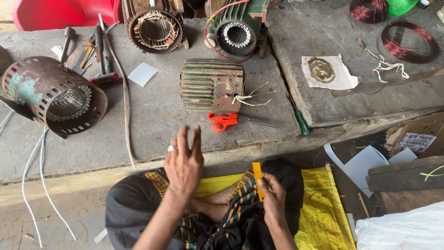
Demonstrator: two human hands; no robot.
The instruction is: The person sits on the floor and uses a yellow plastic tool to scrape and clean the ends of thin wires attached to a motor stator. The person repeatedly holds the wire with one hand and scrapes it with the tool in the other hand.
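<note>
My left hand [184, 163] is raised over my lap, fingers stretched out and apart, a ring on one finger, holding nothing. It hovers near the front edge of the concrete slab [152, 115]. My right hand [272, 196] grips a narrow yellow strip [257, 173] upright between thumb and fingers. Just beyond my hands, orange-handled scissors [223, 121] lie on the slab in front of a finned motor housing [211, 84] with thin wires sticking out of its side.
A rusty perforated motor casing [53, 95] lies at left, two wound stators [155, 28] [237, 31] at the back. A green screwdriver [300, 121], a stained white paper [328, 73], red copper wire coils [407, 44], hand tools [99, 51], and white cables [32, 185] are around.
</note>
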